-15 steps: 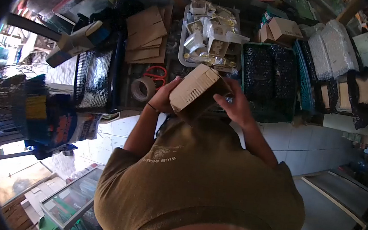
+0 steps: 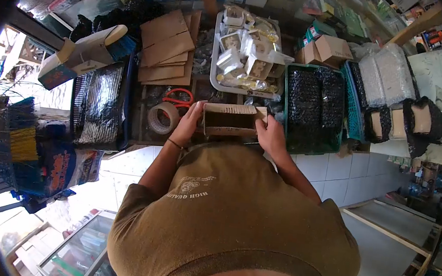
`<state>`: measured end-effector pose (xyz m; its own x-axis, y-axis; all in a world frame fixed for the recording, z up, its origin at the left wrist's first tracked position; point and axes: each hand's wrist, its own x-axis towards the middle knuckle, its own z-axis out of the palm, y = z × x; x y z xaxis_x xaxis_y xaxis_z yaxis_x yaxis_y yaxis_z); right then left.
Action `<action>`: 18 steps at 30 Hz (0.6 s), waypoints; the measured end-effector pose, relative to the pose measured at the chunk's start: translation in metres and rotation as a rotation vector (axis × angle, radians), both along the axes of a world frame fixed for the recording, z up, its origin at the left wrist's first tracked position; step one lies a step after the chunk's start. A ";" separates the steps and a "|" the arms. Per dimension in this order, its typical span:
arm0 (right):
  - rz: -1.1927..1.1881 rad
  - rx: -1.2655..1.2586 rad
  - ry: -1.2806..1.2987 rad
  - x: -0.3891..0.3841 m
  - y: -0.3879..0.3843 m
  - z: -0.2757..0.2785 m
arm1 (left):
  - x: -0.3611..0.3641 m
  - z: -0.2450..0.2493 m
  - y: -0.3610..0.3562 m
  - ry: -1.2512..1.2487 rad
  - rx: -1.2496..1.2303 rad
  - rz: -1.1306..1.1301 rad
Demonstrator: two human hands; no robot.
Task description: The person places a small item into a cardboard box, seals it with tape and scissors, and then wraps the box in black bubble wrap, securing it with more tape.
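A small brown cardboard box is held in front of my chest at the table's near edge. Its open side faces me, and its dark inside shows. My left hand grips the box's left end, fingers along the side. At the right end my right hand holds it, with the thumb by the upper right corner. Just left of my left hand lie a roll of tape and scissors with red handles. Beyond the box stands a grey tray filled with plastic-wrapped parts.
Flat cardboard pieces are stacked at the back left. A green crate with black-wrapped parcels stands to the right, bubble-wrapped parcels beyond it. On the left, a dark basket holds a shiny wrapped parcel. Small cardboard boxes sit at the back.
The box has been turned from a tilted position to nearly level, and its open side now faces me. Both hands remain on it or close to it. The camera view has shifted slightly.
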<state>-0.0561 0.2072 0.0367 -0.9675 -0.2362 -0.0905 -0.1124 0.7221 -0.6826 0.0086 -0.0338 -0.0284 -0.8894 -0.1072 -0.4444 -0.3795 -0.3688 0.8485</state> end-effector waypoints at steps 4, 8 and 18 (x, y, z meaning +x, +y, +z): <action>0.039 -0.009 -0.129 -0.012 0.019 -0.020 | 0.008 0.037 0.011 0.073 -0.131 -0.087; 0.092 0.046 -0.162 -0.021 0.019 -0.008 | 0.010 0.048 0.027 0.097 -0.299 -0.146; 0.175 -0.131 0.142 -0.082 0.004 0.021 | 0.013 0.037 0.021 0.205 -0.667 -0.104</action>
